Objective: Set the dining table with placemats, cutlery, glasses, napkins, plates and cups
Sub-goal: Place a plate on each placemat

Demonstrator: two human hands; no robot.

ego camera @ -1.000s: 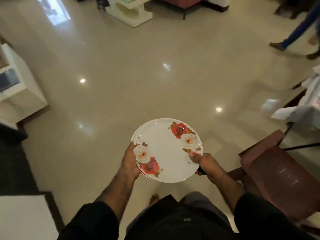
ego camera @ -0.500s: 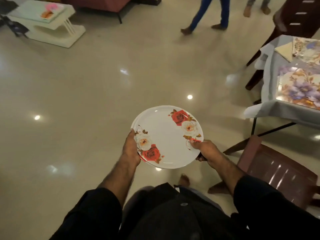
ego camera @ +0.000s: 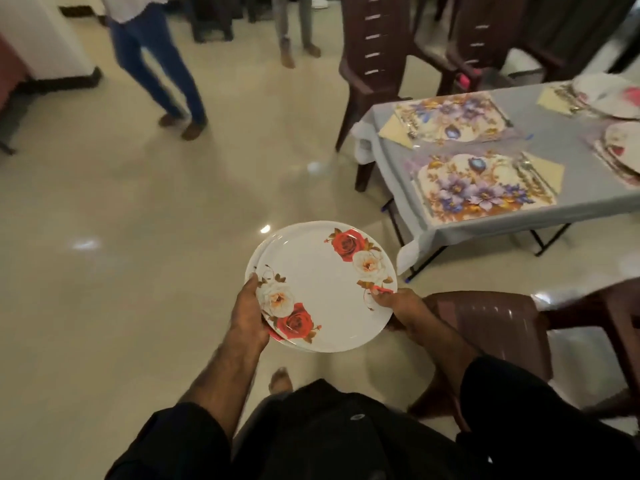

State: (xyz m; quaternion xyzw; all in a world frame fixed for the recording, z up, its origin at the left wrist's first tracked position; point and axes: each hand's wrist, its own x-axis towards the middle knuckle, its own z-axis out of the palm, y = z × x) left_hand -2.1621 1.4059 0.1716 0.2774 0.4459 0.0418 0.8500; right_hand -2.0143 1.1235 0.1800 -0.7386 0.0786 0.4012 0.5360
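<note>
I am carrying a small stack of round white plates printed with red and cream roses (ego camera: 320, 285), low in the middle of the frame. My left hand (ego camera: 250, 313) grips the stack's left rim, thumb on top and fingers curled beneath; my right hand (ego camera: 398, 308) pinches the right rim the same way.

To do this step well, I judge I should keep the stack level, walk to the grey-clothed dining table (ego camera: 550, 140) at the upper right, and set one plate on the near floral purple-and-gold placemat (ego camera: 481, 187), clear of the pale yellow napkin (ego camera: 547, 169) beside it.

Half a second ago the table sat at the right edge; now it is fuller in view, with two plates already laid at the far right, while my grip is unchanged.
</note>
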